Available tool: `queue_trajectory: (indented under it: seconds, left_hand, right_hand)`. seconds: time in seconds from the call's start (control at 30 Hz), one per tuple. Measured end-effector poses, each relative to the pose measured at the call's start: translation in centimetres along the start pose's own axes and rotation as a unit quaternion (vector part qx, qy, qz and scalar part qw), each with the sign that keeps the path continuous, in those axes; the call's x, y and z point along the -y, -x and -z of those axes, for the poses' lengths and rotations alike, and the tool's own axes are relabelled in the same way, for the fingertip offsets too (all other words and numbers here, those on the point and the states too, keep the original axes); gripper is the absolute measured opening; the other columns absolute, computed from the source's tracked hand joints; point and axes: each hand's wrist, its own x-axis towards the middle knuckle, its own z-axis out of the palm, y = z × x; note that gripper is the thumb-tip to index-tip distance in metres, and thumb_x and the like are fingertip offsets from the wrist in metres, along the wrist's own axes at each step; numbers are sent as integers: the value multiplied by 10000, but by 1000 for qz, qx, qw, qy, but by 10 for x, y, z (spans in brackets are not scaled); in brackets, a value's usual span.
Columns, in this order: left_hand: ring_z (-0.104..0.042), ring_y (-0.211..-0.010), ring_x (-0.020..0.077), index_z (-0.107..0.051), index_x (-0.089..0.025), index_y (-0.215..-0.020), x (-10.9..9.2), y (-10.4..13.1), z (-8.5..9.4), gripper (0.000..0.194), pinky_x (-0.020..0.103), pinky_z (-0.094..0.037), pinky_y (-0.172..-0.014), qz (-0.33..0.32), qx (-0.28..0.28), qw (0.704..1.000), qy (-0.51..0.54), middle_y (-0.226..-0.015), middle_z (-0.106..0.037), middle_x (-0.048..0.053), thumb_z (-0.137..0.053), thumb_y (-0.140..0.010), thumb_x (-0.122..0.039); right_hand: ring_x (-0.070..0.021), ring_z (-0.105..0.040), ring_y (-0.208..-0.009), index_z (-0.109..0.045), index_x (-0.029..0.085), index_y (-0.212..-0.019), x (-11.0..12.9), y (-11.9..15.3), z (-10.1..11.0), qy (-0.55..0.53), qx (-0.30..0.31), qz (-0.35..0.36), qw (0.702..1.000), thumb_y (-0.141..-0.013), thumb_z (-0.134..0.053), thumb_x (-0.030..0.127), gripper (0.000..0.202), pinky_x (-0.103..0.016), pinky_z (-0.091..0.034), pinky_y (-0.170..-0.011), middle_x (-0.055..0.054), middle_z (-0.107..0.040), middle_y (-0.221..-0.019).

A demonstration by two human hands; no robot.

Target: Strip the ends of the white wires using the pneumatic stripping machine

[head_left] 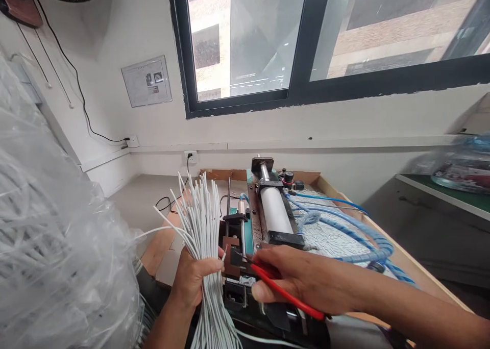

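My left hand (193, 277) is wrapped round a thick bundle of thin white cables (202, 221), held roughly upright with the loose ends fanning out above the fist. One cable sticks out to the left. In my right hand (291, 277) are red-handled pliers (285, 293), gripped with the slim metal tip pointing left toward the bundle. The jaws are small and partly hidden, so I cannot tell whether they touch anything. Just behind and below the pliers is a bench machine (233, 257) with dark metal blocks and a white air cylinder (275, 211).
A big clear plastic bag (57, 226) with white cables inside fills the left. Blue air hoses (367, 237) coil at the right inside a wooden-edged tray (413, 277). A green-topped shelf (459, 198) stands far right. A window (245, 43) and wall sockets (190, 156) are behind.
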Motion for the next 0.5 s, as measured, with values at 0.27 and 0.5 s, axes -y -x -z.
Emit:
queue_trajectory:
  seconds: [0.27, 0.5]
  left_hand:
    - [-555, -491, 147, -658, -125, -625, -1, -6, 0, 174, 274, -431, -495, 10, 33, 999, 9, -545, -639, 16, -613, -480, -42]
    - [-536, -457, 132, -652, -118, -623, 0, -6, 0, 166, 266, -416, -479, 33, 33, 999, 6, -506, -614, 10, -616, -477, -47]
  right_hand:
    - [-78, -292, -477, -484, 151, -642, -12, -21, -2, -68, 39, 10, 997, -685, -499, 561, 412, -194, -233, -401, 53, -343, -526]
    - [-74, -271, -429, -501, 155, -517, -19, -31, -19, -122, -73, -19, 990, -652, -554, 498, 372, -207, -190, -379, 54, -319, -451]
